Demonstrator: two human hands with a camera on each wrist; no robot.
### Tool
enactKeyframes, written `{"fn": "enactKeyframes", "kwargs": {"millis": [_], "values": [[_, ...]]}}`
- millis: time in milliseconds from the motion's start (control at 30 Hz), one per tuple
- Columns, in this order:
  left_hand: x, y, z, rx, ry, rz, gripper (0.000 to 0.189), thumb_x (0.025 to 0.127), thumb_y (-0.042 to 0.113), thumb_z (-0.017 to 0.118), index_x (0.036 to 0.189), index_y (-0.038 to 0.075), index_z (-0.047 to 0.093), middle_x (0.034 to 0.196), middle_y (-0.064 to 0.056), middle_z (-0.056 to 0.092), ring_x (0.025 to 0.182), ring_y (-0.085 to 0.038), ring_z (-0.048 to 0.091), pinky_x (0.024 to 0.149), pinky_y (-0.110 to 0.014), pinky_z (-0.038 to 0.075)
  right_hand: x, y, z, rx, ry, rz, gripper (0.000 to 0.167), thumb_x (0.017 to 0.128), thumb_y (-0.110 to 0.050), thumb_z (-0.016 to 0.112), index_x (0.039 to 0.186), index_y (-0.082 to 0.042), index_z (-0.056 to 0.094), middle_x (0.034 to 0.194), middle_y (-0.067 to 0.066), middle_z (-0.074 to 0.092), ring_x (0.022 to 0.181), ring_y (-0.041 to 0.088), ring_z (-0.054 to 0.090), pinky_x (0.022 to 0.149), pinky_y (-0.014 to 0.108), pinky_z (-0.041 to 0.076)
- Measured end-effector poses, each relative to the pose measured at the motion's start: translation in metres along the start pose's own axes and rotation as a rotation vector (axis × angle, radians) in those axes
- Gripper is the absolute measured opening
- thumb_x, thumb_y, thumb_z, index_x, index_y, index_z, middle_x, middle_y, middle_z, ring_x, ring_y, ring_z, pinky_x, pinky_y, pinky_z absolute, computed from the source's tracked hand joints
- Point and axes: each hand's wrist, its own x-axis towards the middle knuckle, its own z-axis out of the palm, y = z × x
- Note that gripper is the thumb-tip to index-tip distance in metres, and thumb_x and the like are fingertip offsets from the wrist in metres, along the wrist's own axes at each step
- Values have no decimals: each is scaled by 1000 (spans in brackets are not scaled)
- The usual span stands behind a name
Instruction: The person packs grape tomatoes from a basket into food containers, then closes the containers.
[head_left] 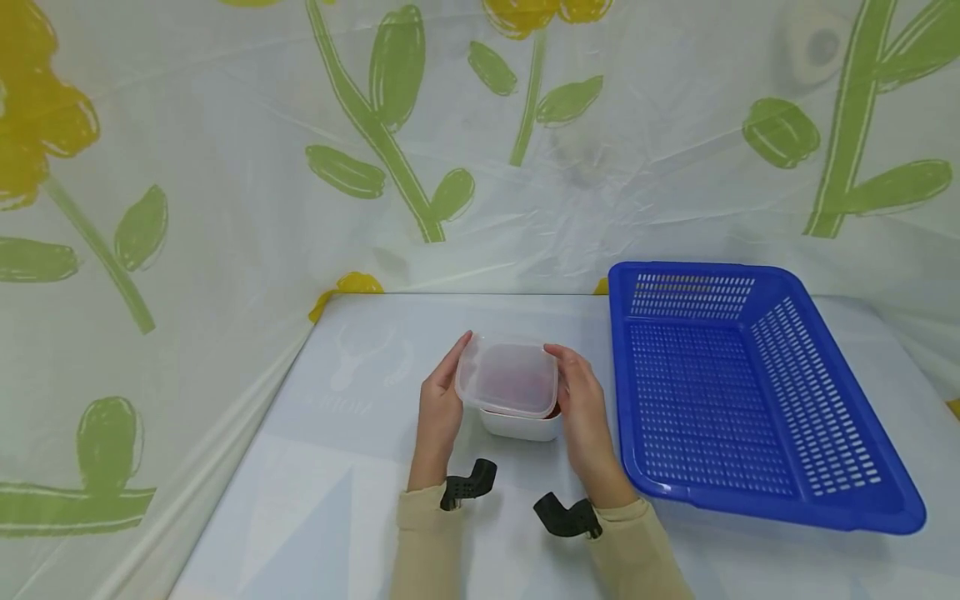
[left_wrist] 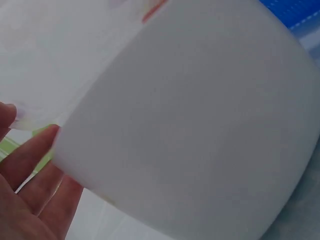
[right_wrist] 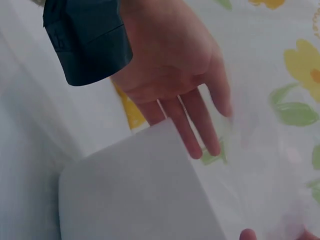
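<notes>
A translucent plastic lid (head_left: 510, 379) lies tilted over a white food container (head_left: 521, 427), whose front wall shows below it. Something reddish shows through the lid and at the container's right rim; its kind is hidden. My left hand (head_left: 438, 408) holds the lid's left edge, and in the left wrist view its lower fingers (left_wrist: 30, 155) reach the container's corner. On the other side, my right hand (head_left: 587, 412) holds the lid's right edge near the far corner. The right wrist view shows its fingers (right_wrist: 197, 120) extended beside the container wall, with the thumb at the lid.
A large blue perforated basket (head_left: 705, 408) stands on the white table (head_left: 360, 483) to the right, close to my right hand. Behind the table hangs a flower-patterned sheet (head_left: 525, 208). Black mounts (head_left: 468, 483) are fixed at both wrists.
</notes>
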Motion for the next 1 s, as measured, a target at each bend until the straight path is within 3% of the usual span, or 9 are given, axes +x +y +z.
{"fn": "enactKeyframes", "kwargs": {"millis": [233, 467, 667, 833, 1000], "values": [[-3, 3, 5, 65, -89, 1, 41, 95, 19, 43, 136, 19, 40, 136, 12, 37, 125, -2, 30, 102, -29, 25, 0, 6, -1, -178, 75, -146, 37, 95, -33, 39, 124, -12, 51, 136, -1, 35, 126, 12, 27, 103, 39, 22], [1, -18, 4, 71, -175, 19, 44, 96, 7, 28, 136, 24, 37, 138, 12, 35, 126, -1, 28, 103, -30, 22, -6, 0, 10, -254, 92, -163, 39, 95, -19, 42, 132, -10, 42, 142, -3, 21, 130, 15, 17, 104, 45, 18], [5, -41, 0, 48, -184, 29, 47, 95, 7, 26, 137, 27, 36, 140, 12, 33, 128, -2, 25, 105, -32, 18, 2, 24, 9, -321, 96, -178, 43, 93, -21, 46, 135, -17, 38, 141, -12, 19, 130, 13, 17, 103, 46, 17], [1, -33, 1, 1, -210, 34, 46, 95, 3, 26, 138, 18, 34, 141, 6, 31, 129, -5, 24, 105, -35, 17, 5, 33, 8, -308, 120, -133, 45, 91, -16, 47, 135, -18, 38, 141, -12, 21, 130, 11, 17, 104, 43, 16], [-4, -22, 3, 41, -217, 42, 43, 98, 10, 22, 140, 11, 30, 142, 2, 30, 130, -8, 24, 104, -39, 19, 5, 41, 8, -362, 144, -169, 47, 91, -16, 46, 137, -15, 36, 144, -7, 19, 131, 12, 16, 104, 43, 17]]}}
